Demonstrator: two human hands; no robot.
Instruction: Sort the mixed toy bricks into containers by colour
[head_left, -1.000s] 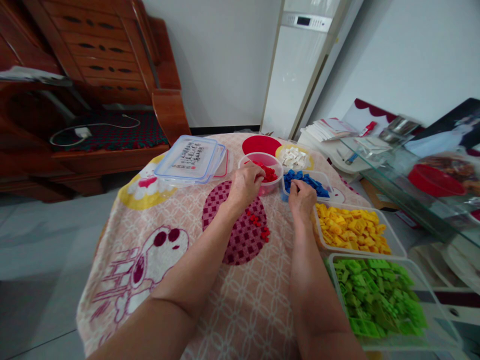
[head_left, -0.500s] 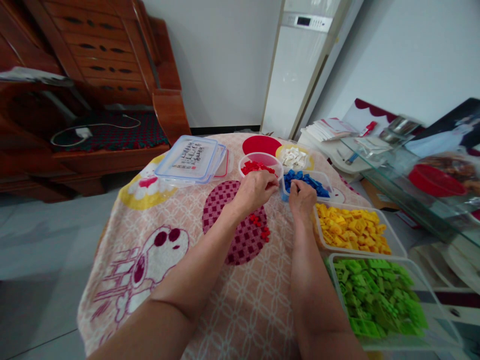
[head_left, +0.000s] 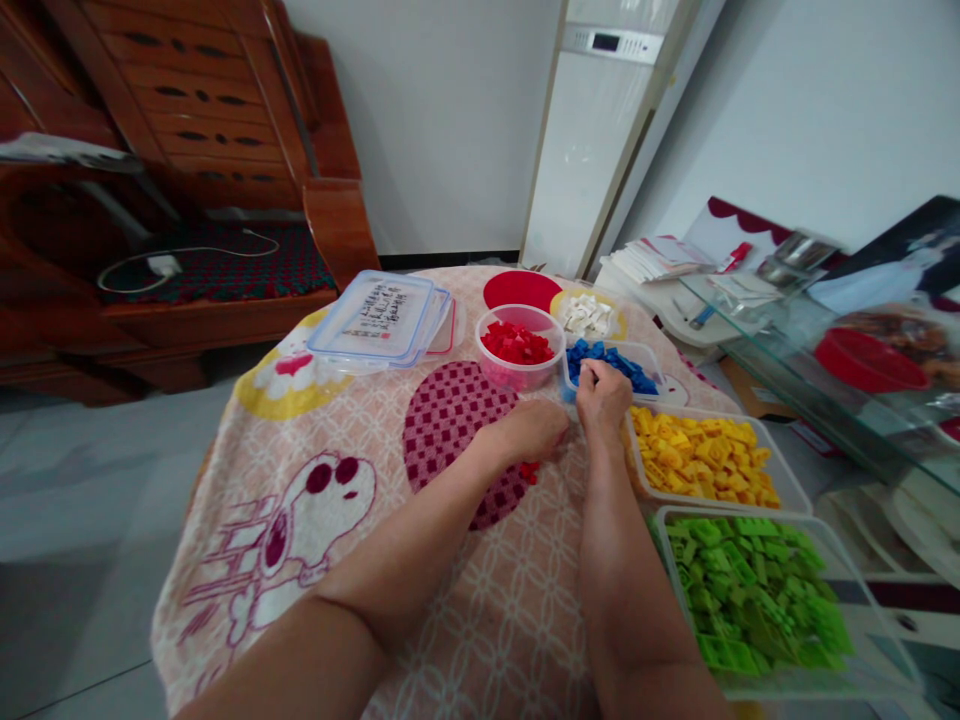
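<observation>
My left hand (head_left: 541,430) is low over the tablecloth, just in front of the round tub (head_left: 517,376). Its fingers are curled and face away from me, so whatever they hold is hidden. A few small red bricks (head_left: 530,472) lie on the cloth beside its wrist; red bricks (head_left: 517,344) also fill part of the tub. At the near edge of a clear box (head_left: 651,362) of blue bricks (head_left: 615,366), my right hand (head_left: 604,394) has thumb and fingers pinched together. What is in that pinch cannot be made out.
Boxes of yellow bricks (head_left: 701,457) and green bricks (head_left: 757,590) line the right side. White pieces (head_left: 587,315) lie at the back, near a red disc-shaped item (head_left: 523,291). Stacked clear lids (head_left: 375,322) rest at back left. A glass shelf (head_left: 817,375) stands right of the table.
My left hand has moved from the rim of the red-brick tub down toward me onto the cloth, uncovering the tub. My right hand has stayed by the blue bricks.
</observation>
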